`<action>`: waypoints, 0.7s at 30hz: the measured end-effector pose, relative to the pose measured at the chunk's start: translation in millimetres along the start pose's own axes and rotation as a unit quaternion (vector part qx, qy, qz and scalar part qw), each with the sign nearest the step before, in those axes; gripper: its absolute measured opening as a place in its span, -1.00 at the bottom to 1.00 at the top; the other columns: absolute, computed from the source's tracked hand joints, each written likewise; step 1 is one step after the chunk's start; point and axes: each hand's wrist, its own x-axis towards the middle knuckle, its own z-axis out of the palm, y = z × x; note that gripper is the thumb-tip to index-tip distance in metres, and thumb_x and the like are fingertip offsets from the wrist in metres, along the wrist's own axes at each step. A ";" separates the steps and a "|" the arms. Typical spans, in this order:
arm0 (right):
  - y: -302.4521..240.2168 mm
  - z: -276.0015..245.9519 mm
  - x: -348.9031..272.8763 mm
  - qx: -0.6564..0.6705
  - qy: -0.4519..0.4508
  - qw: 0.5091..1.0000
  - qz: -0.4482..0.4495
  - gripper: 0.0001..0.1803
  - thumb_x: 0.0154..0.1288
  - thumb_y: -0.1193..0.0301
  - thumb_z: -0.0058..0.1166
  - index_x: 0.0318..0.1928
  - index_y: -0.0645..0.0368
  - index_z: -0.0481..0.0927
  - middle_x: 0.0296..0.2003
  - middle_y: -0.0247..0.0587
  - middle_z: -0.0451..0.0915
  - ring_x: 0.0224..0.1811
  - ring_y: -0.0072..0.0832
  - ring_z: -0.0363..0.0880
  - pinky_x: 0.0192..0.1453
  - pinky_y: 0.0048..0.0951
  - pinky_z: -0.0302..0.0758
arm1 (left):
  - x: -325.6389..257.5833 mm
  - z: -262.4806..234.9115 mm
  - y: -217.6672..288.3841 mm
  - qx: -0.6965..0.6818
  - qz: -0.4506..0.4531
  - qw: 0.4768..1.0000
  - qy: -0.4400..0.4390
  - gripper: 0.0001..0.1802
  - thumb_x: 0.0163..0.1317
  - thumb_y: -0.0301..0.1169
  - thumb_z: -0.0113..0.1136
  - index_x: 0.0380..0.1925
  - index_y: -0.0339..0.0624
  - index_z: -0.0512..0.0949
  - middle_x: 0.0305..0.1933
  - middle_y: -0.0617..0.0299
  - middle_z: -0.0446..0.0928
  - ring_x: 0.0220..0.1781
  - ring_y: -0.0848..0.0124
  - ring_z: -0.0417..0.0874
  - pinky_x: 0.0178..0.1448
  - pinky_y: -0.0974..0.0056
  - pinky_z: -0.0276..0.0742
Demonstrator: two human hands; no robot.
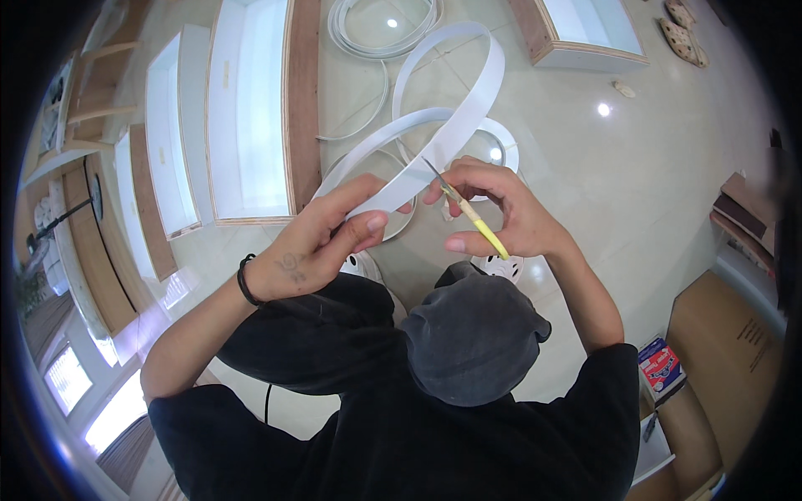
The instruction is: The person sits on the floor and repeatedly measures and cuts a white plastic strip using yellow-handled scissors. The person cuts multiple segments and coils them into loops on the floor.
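Observation:
A long white flexible strip [451,138], like edge banding, runs in wide loops above the floor. My left hand [330,230] pinches its near end between thumb and fingers. Just to the right, my right hand [501,200] grips a yellow-handled cutting tool [483,227]. Its thin, pointed metal blade lies against or very near the strip's edge; contact cannot be told. Whether the tool is a knife or scissors seen edge-on is unclear. Both hands are held over my bent knees.
Coiled white strip [380,42] lies on the glossy tiled floor. Open wooden cabinet boxes [305,108] with white insides stand left, and another box [589,58] at far right. Beige clogs [681,37] lie beyond it. A red-and-blue package [660,367] sits by brown cardboard [731,359].

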 end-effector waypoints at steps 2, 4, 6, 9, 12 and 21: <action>-1.0 -0.1 -0.5 -0.008 0.006 1.000 -0.014 -0.54 0.00 0.26 0.42 -0.09 0.19 0.63 -0.34 -0.28 0.51 -0.25 -0.47 0.47 -0.16 -0.45 0.42 | 0.6 1.5 -3.1 0.008 0.016 1.000 0.007 -0.68 0.53 -0.28 -0.11 0.09 -0.24 0.45 -0.40 0.38 0.27 -0.41 0.62 0.20 -0.31 0.49 0.19; -5.1 -3.1 -0.4 -0.062 0.004 0.998 -0.030 -0.57 -0.02 0.30 0.40 -0.12 0.20 0.63 -0.36 -0.28 0.51 -0.28 -0.48 0.45 -0.19 -0.45 0.41 | 0.9 0.4 -3.4 0.009 0.015 1.000 0.002 -0.69 0.52 -0.30 -0.11 0.10 -0.24 0.45 -0.37 0.37 0.29 -0.39 0.62 0.22 -0.28 0.48 0.22; -6.1 -3.4 -0.9 -0.088 0.009 0.995 -0.041 -0.60 -0.03 0.35 0.38 -0.14 0.21 0.64 -0.38 -0.29 0.51 -0.31 -0.50 0.44 -0.22 -0.47 0.41 | 0.9 -2.9 -0.2 0.002 -0.003 1.000 -0.018 -0.71 0.52 -0.35 -0.10 0.10 -0.23 0.44 -0.29 0.35 0.34 -0.34 0.63 0.26 -0.24 0.47 0.29; -6.9 -2.0 -0.8 -0.083 0.022 0.996 -0.035 -0.65 -0.03 0.42 0.34 -0.16 0.21 0.64 -0.38 -0.29 0.52 -0.34 -0.51 0.44 -0.22 -0.48 0.40 | 0.9 0.2 -0.5 0.009 0.018 1.000 0.000 -0.66 0.53 -0.26 -0.11 0.09 -0.25 0.46 -0.43 0.37 0.26 -0.45 0.61 0.20 -0.32 0.47 0.20; -8.3 -1.8 -2.1 -0.085 0.027 0.996 -0.016 -0.68 -0.01 0.47 0.30 -0.16 0.20 0.64 -0.35 -0.27 0.55 -0.34 -0.53 0.47 -0.20 -0.50 0.40 | 2.0 -0.5 -4.0 0.014 0.038 0.999 0.001 -0.66 0.53 -0.25 -0.11 0.09 -0.24 0.46 -0.43 0.36 0.27 -0.45 0.61 0.21 -0.33 0.47 0.21; -12.5 0.0 -3.0 -0.121 0.040 0.992 0.028 -0.72 0.08 0.36 0.40 -0.23 0.23 0.65 -0.50 -0.32 0.56 -0.52 -0.59 0.43 -0.39 -0.53 0.37 | 1.3 -2.7 -2.8 0.010 0.033 0.999 -0.020 -0.65 0.52 -0.23 -0.10 0.11 -0.22 0.45 -0.40 0.36 0.29 -0.44 0.62 0.23 -0.33 0.49 0.22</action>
